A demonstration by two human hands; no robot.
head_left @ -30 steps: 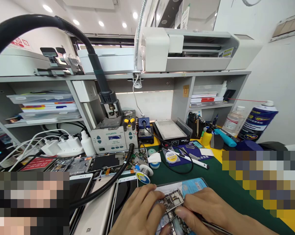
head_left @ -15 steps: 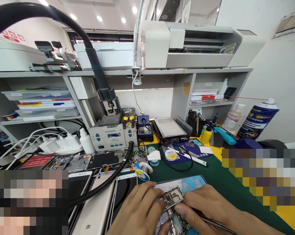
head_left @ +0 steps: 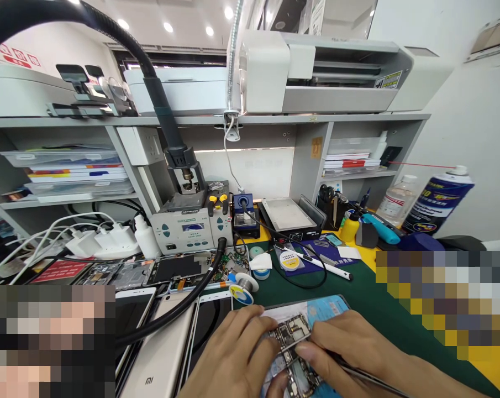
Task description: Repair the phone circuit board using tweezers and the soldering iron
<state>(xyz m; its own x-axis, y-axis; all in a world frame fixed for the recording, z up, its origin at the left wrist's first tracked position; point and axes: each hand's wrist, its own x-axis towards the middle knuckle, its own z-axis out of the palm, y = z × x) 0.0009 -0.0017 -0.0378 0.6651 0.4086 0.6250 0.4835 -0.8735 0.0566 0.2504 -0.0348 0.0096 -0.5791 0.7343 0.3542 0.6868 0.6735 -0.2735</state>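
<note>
A phone circuit board [head_left: 294, 328] lies on a blue and white pad [head_left: 326, 309] at the front of the bench. My left hand [head_left: 237, 351] is closed on its left side, fingers bent along the edge and the thumb low near the bottom. From the right, my right hand [head_left: 349, 351] pinches metal tweezers [head_left: 372, 377]. Their thin tip reaches across the middle of the board toward my left fingers. Whether the tip grips any small part is too fine to tell. My fingers hide the board's left edge and some of its right side.
Several phones, one with a gold back [head_left: 161, 348], lie left of my hands under a black hose [head_left: 187, 301]. A solder spool [head_left: 243, 288] stands behind my left hand. Farther back are a hot-air station [head_left: 187, 229], a heating plate [head_left: 291, 214] and a white pen-like tool [head_left: 322, 264].
Both hands stay almost in place, with only a slight shift of the right fingers and tweezers over the board. The whole view has tipped very slightly.
</note>
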